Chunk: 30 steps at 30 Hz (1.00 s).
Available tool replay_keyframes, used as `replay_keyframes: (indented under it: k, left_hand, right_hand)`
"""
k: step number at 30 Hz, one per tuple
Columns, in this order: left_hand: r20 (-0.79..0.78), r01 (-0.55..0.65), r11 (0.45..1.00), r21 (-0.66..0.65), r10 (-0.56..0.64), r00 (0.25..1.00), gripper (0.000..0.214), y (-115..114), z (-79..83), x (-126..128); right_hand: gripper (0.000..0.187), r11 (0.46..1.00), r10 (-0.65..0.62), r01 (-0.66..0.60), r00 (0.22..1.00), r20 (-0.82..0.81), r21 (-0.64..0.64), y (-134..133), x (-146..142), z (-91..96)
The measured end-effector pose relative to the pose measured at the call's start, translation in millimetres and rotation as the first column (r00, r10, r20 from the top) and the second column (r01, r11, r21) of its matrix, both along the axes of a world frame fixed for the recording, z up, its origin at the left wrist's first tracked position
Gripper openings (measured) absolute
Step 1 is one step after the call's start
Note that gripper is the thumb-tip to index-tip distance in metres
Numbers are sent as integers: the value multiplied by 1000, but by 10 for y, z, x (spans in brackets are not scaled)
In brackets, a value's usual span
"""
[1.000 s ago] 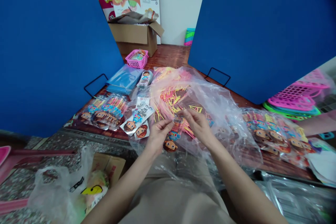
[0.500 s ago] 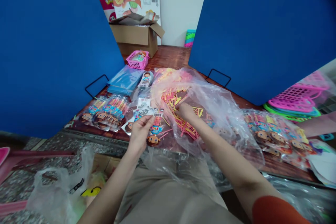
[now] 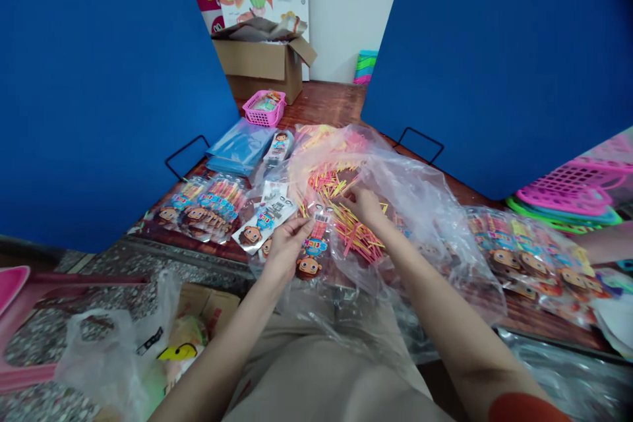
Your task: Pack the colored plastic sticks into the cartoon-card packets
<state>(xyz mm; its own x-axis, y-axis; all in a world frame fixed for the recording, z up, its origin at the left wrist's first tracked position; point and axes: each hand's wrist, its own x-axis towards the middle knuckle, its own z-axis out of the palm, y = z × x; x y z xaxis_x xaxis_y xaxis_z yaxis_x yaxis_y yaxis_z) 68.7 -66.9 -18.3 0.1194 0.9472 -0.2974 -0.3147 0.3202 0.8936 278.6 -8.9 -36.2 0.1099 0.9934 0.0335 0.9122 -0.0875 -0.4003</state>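
The left hand (image 3: 287,247) is pinching a printed packet (image 3: 311,250) near its top, best done lightly, without creasing it. The packet is sitting between printed cards (image 3: 270,217) and loose sticks (image 3: 355,232). Over these, the right hand (image 3: 363,206) is curling, its hold unclear; gathering neatly should limit spills.

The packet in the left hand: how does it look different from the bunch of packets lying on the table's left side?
The held packet is pinched in the left hand; the bunch of packets lies on the table. The held packet is single; the bunch has several, overlapping. Both show sticks, blue lettering and a cartoon face at the lower end.
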Motion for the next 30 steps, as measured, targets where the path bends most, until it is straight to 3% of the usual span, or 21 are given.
replay_keyframes:
  k: [4,7,14,17,19,22,24,26,30]
  left_hand:
    - [-11,-57,998,13,57,998,37,5,8,-12]
    - [-14,-101,995,9,101,995,39,3,41,-36]
    - [-21,-89,996,13,89,996,36,-6,55,-79]
    - [-20,-70,997,27,70,997,34,-10,34,-56]
    - [-13,-58,998,40,58,998,32,-15,16,-29]
    - [-5,-30,999,46,31,1000,30,-29,-6,17]
    - [-20,-16,999,46,17,1000,31,-42,-13,44]
    - [-33,-2,999,38,3,999,32,-55,-14,66]
    - [-24,23,999,29,-22,999,32,-78,-3,95]
  right_hand:
    - [18,985,66,-59,997,38,-162,74,-79,-39]
    - [16,979,86,-77,996,38,-187,135,-187,-52]
    - [16,993,45,-45,999,-5,-110,108,-194,-46]
    - [16,1000,2,2,989,-145,26,31,-109,-1]
    - [19,981,13,77,888,-460,176,-59,-90,84]
    - [29,940,110,238,472,-875,246,-245,-151,292]
    - [35,924,148,298,303,-941,241,-374,-231,437]
    - [36,908,187,324,256,-948,266,-477,-313,540]
    - [34,908,241,268,298,-924,323,-579,-426,579]
